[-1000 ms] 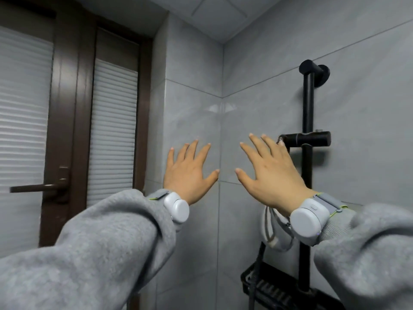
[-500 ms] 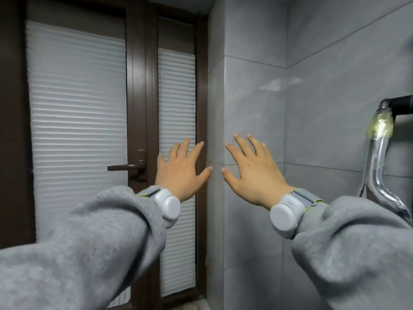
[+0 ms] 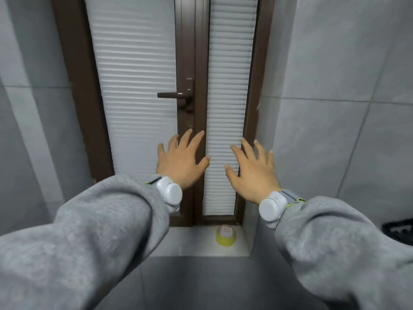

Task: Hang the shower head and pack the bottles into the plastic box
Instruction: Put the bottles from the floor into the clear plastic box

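Both hands are held out in front of the body, palms away and fingers spread: the left hand (image 3: 182, 158) and the right hand (image 3: 252, 173) hold nothing and touch nothing, which reads as a ready pose and not as any grasp. Each wrist carries a white band device just above the grey sleeve cuffs. The view faces a brown-framed door (image 3: 190, 63) with ribbed white panels and a lever handle (image 3: 173, 95), set between grey tiled walls (image 3: 346, 86). Neither the shower head nor the plastic box is in view here, so neither part of the task can be judged as started. The one candidate bottle is a small yellow container (image 3: 226, 235) with a pale top, standing upright on the light sill at the foot of the door, close to the right-hand corner and well below the hands. A dark slotted object (image 3: 400, 231) shows at the right edge, too cropped to identify. Reaching the container would likely mean bending down toward the sill
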`<state>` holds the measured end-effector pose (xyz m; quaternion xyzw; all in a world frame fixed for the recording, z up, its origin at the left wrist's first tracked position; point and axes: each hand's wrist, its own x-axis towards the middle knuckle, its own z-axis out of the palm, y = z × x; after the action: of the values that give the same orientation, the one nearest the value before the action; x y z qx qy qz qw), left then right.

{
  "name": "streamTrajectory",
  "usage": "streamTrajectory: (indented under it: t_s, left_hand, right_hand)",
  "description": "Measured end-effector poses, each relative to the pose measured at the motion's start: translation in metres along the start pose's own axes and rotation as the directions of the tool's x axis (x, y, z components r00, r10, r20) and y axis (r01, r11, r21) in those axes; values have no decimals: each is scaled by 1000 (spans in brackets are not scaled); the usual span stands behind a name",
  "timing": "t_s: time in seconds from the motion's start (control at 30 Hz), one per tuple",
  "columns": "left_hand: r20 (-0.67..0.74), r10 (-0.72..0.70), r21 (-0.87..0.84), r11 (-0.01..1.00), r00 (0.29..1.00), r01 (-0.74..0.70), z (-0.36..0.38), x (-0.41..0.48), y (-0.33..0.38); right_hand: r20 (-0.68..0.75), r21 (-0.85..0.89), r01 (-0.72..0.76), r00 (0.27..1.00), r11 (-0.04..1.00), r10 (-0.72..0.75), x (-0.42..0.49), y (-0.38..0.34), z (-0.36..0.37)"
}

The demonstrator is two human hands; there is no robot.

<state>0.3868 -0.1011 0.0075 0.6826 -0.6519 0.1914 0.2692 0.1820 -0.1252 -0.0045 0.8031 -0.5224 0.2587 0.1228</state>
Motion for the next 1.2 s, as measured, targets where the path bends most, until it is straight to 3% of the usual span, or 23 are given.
streamTrajectory:
  t_s: [0.3, 0.47, 0.97, 1.03, 1.13, 1.2]
  left_hand:
    - [198, -293, 96, 956, 935, 278, 94, -125, -49]
    - [289, -392, 114, 920, 873, 376, 146, -192, -77]
    - [530, -438, 225, 898, 726, 377, 283, -372, -140]
    - [557, -497, 251, 865, 666, 435, 319, -409, -141]
    - [580, -515, 286, 854, 631, 434, 341, -446, -139]
    - [611, -538, 313, 838, 581, 446, 375, -476, -139]
  right_hand:
    - [172, 149, 42, 983, 988, -68, -73, -41, 129]
    - [286, 141, 18, 957, 990, -58, -125, -58, 196]
    - [559, 80, -50, 829, 995, -3, -274, -79, 379]
    - [639, 75, -35, 769, 997, -22, -300, -74, 419]
    - [639, 55, 11, 768, 998, -43, -325, -66, 436]
    - [684, 74, -10, 728, 997, -43, -353, -57, 467]
